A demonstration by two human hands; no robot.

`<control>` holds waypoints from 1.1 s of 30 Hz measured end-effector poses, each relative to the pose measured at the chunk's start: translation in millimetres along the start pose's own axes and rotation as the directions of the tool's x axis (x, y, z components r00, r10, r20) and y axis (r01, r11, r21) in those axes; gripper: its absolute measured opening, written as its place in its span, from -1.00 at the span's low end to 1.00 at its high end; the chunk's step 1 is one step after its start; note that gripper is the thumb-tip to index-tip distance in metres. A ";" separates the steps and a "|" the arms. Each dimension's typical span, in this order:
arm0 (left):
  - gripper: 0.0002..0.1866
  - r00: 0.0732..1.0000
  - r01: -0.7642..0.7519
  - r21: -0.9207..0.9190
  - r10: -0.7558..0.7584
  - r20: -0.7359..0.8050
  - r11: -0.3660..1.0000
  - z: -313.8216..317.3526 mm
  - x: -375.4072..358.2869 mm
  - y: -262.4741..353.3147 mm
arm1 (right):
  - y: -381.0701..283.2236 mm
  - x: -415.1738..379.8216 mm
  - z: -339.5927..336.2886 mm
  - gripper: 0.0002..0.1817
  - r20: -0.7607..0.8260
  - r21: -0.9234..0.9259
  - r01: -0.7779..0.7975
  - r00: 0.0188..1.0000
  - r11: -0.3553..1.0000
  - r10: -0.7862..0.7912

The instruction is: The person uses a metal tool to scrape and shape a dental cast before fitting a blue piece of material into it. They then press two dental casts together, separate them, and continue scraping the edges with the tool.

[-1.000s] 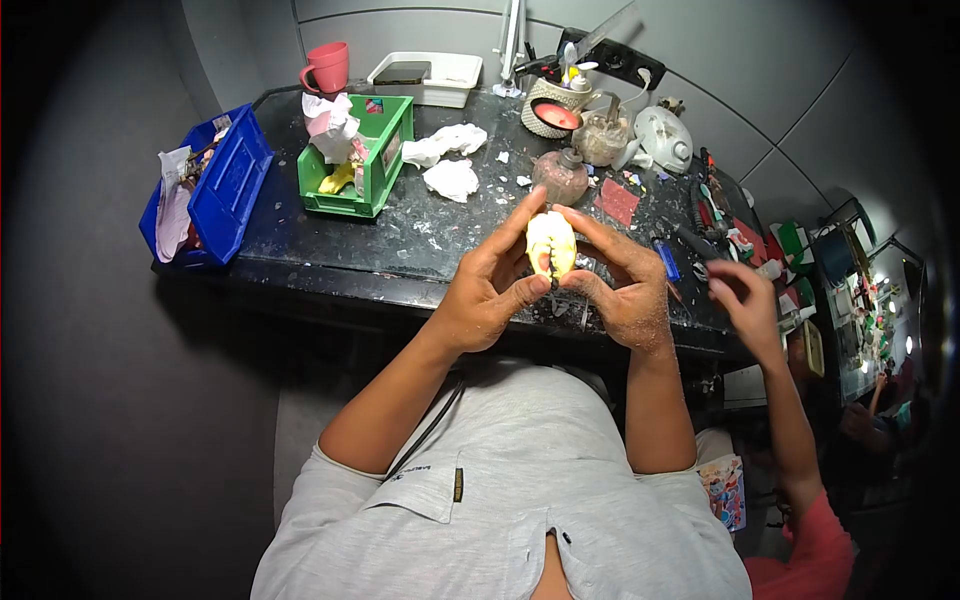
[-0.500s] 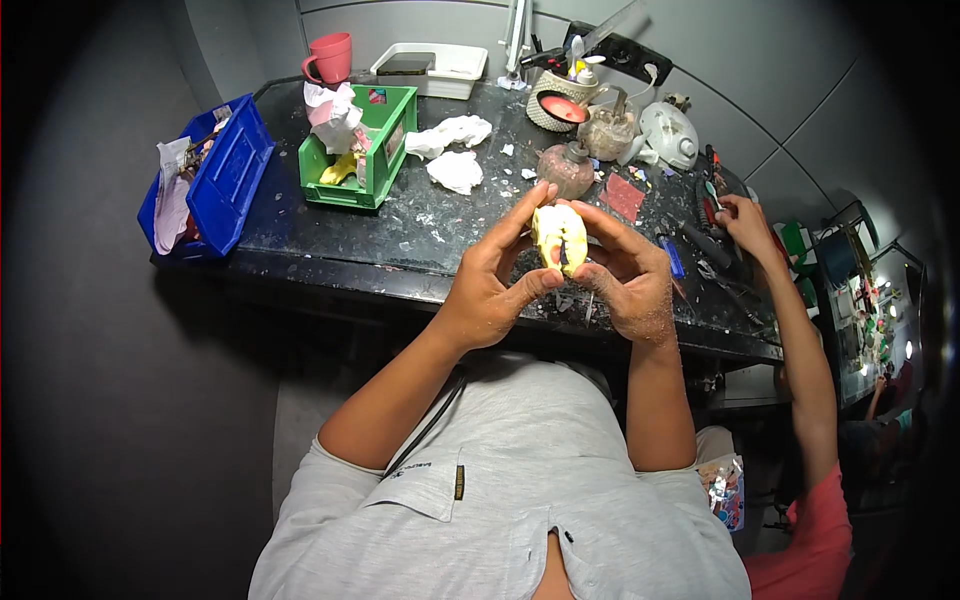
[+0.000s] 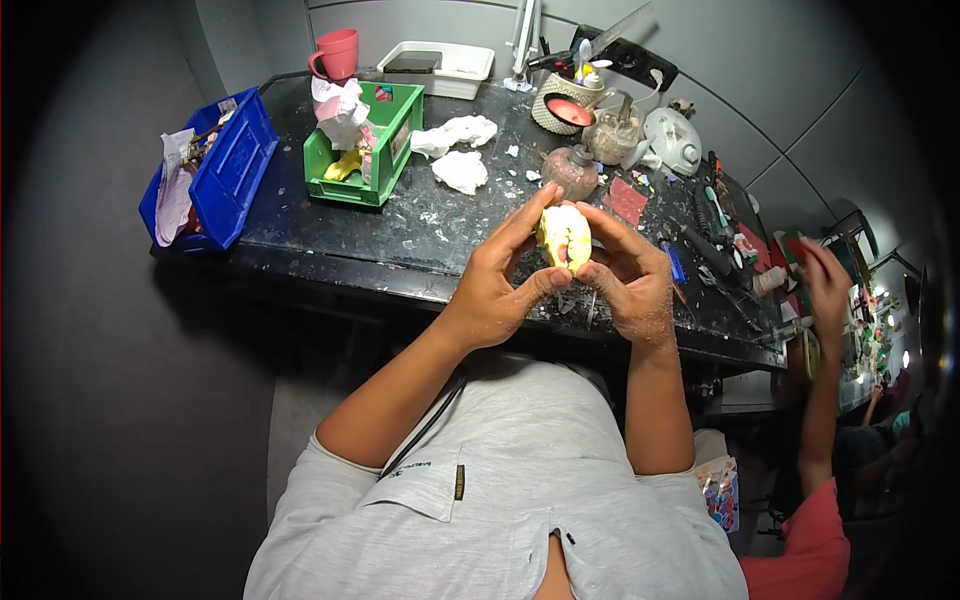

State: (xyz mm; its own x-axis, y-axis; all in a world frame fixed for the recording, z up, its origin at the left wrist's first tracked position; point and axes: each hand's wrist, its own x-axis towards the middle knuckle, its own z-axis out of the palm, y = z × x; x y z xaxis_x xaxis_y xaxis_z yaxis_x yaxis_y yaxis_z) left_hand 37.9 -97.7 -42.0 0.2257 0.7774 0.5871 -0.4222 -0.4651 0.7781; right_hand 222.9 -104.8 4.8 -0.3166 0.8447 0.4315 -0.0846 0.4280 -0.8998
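Up above the table's front edge, a pale yellow dental cast [image 3: 566,240] with a little pink on it is held between my two hands. My left hand [image 3: 503,275] grips its left side with fingertips at the top and thumb at the bottom. On the other side, my right hand [image 3: 636,283], dusted with whitish powder, closes on it with curved fingers and thumb. Just behind the cast stands a round glass burner [image 3: 570,175]. A flat pink wax sheet [image 3: 626,201] lies beyond my right fingers.
A green bin [image 3: 345,190] holds papers and a yellow piece; a blue bin [image 3: 235,185] sits left of it. Crumpled white tissues [image 3: 460,172] lie nearby. Hand tools [image 3: 705,255] and a blue item [image 3: 672,262] are at right. A co-worker's hand [image 3: 826,285] is at far right.
The co-worker's hand has moved right, away from the tools, and now holds something reddish. The cast is turned slightly, its dark gap less visible. My hands have hardly moved.
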 end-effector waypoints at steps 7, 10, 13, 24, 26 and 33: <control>-0.10 1.000 -0.010 -0.013 0.010 0.012 1.000 -0.2 0.4 2.0 | -0.7 -0.9 -0.3 -0.33 0.010 -0.030 -0.010 1.000 0.999 0.010; -0.10 1.000 -0.013 -0.014 0.013 0.013 1.000 -0.4 0.8 0.6 | -1.1 -0.8 -0.3 -0.33 0.007 -0.049 -0.020 1.000 0.999 0.020; -0.10 1.000 -0.005 -0.015 0.005 0.010 1.000 -0.5 1.0 0.3 | -3.2 -0.6 0.9 -0.33 -0.001 -0.064 -0.041 0.999 0.997 0.041; -0.17 1.000 0.016 -0.073 -0.018 -0.023 0.997 -2.3 -1.7 -4.0 | -5.1 3.5 3.4 -0.35 0.012 -0.186 -0.003 1.000 0.983 0.005; -0.18 1.000 0.011 -0.073 -0.012 -0.022 0.997 -2.6 -1.4 -3.6 | -7.8 4.5 4.8 -0.36 0.020 -0.232 0.027 1.000 0.972 -0.023; -0.22 1.000 0.010 -0.046 -0.010 -0.013 0.999 -1.9 0.2 -2.9 | -8.6 4.2 6.4 -0.37 -0.014 -0.199 -0.013 1.000 0.980 0.010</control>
State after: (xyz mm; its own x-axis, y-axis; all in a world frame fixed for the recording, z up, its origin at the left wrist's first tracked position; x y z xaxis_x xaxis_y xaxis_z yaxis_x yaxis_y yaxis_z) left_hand 37.5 -95.5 -44.6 0.2183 0.7876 0.5762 -0.4601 -0.4376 0.7725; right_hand 216.2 -107.0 14.0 -0.3041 0.8534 0.4234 0.1093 0.4728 -0.8744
